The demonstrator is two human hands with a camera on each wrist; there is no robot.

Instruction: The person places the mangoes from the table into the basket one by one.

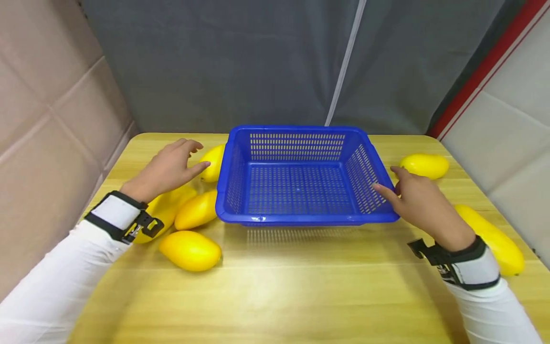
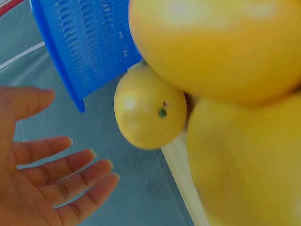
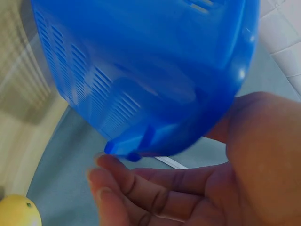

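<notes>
A blue plastic basket point(image 1: 301, 219) with slotted walls sits in the middle of the wooden table, nothing inside it. My right hand point(image 1: 418, 203) grips its right rim, thumb over the inner side and fingers outside below the lip, as the right wrist view also shows. On the other side, my left hand point(image 1: 169, 167) hangs with spread, relaxed fingers near a yellow mango point(image 1: 210, 165) and holds nothing. In the left wrist view, its fingers point(image 2: 75, 176) are apart from the basket and from the nearest mango point(image 2: 150, 108).
Several yellow mangoes lie left of the basket, one nearest the front point(image 1: 191, 251). To the right are a rounded yellow fruit point(image 1: 425, 166) and a longer one point(image 1: 491, 239) beside my right wrist. A grey curtain point(image 1: 215, 67) hangs behind the table point(image 1: 301, 296); padded walls flank it.
</notes>
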